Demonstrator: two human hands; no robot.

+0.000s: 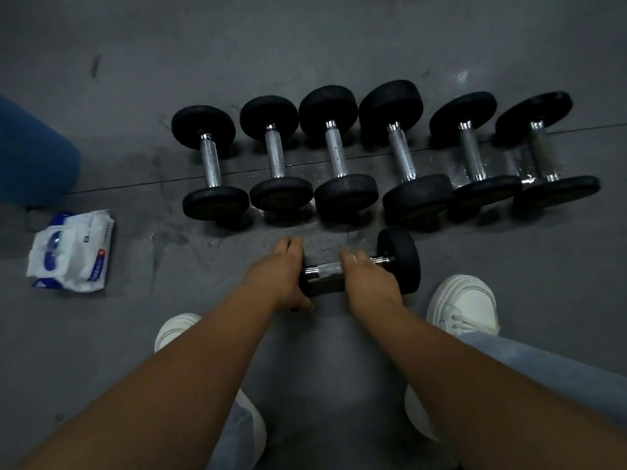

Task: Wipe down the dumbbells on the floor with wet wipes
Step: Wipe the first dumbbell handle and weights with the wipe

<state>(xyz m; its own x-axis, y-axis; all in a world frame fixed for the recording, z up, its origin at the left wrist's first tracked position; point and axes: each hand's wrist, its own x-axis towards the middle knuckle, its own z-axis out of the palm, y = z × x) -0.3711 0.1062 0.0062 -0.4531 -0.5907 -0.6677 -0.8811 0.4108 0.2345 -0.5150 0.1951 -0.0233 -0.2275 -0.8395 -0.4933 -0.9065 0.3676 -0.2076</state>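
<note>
I see left hand (pixel 283 276) gripping dumbbell (pixel 400 259) end, likely steadying it | right hand (pixel 368 281) curled round its handle; wipe not visible

White shoes (pixel 463 305) on grey floor (pixel 305 45); blue object (pixel 34 154) far left.

Floor (pixel 305 45): dark grey, mottled with darker smears, crossed by one thin black seam line. Row of dumbbells (pixel 336 154) — matt black heads, bright silver bars with pale glints. Near dumbbell (pixel 400 259) the same: black head, silver bar. Wipe (pixel 355 257) at my right hand (pixel 368 279) shows white. Wipes pack (pixel 73 252): white, blue print, a small red mark. My shoes (pixel 464 303) white; jeans (pixel 543 364) faded pale blue. Shape at left edge (pixel 30 154) — plain mid-blue.
</note>
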